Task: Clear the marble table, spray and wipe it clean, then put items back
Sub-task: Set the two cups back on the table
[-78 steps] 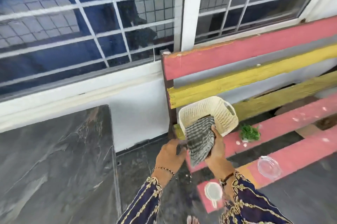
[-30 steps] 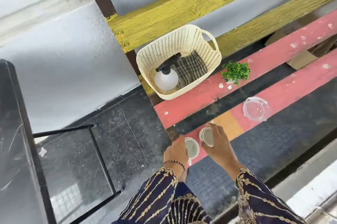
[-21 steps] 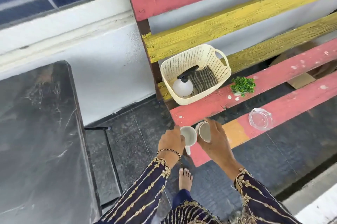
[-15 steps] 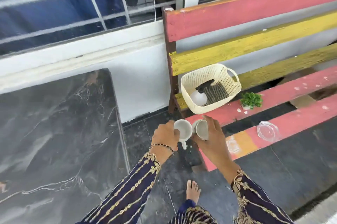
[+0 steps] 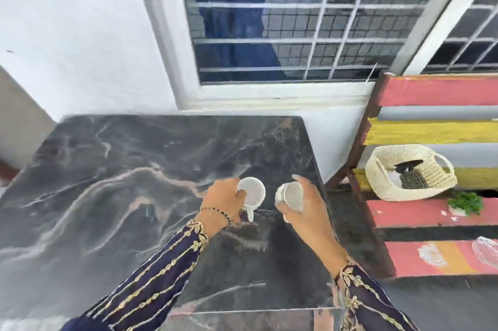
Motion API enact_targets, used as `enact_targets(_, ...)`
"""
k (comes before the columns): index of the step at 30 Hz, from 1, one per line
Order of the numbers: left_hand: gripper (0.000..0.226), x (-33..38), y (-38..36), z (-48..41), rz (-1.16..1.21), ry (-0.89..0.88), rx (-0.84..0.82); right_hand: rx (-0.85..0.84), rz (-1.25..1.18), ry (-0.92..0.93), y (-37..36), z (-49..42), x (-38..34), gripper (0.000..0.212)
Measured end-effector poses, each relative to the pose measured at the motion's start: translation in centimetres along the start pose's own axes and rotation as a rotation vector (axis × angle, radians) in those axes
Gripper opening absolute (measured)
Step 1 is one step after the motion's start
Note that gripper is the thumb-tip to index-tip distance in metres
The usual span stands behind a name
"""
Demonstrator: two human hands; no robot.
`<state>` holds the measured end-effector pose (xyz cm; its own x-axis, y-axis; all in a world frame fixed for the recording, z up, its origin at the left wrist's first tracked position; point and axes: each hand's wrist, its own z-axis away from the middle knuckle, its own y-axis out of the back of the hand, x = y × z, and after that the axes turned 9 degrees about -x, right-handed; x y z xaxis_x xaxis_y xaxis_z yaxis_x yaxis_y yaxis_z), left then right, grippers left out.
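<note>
The dark marble table (image 5: 129, 174) fills the left and middle of the view. My left hand (image 5: 223, 200) grips a white mug (image 5: 253, 193) over the table's right part, its handle pointing toward me. My right hand (image 5: 304, 209) grips a second white cup (image 5: 292, 195) just above the table's right edge. Whether either cup touches the marble I cannot tell. On the painted bench (image 5: 436, 212) at the right, a cream basket (image 5: 388, 185) holds the spray bottle (image 5: 393, 178) and the checked cloth (image 5: 412, 179).
A small green plant (image 5: 466, 202) and a clear glass dish (image 5: 487, 251) sit on the bench slats. A barred window (image 5: 296, 20) and a white wall rise behind the table. Dark tiled floor lies between table and bench.
Both hands lifted the two white cups off the bench and carried them left over the marble table. The view swung left from the bench to the table.
</note>
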<state>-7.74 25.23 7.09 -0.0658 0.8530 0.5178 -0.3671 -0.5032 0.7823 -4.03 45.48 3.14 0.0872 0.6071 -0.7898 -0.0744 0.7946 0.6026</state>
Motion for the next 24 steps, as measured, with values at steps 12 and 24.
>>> enact_targets(12, 0.031, -22.3, 9.2, 9.5, 0.077, 0.336, 0.064, -0.345, 0.205, 0.013, -16.5, 2.7, -10.9, 0.079)
enact_targets(24, 0.02, -29.4, 10.1, 9.2, 0.101, 0.347, 0.017, -0.351, 0.384, -0.091, -21.3, 1.2, -11.7, 0.076)
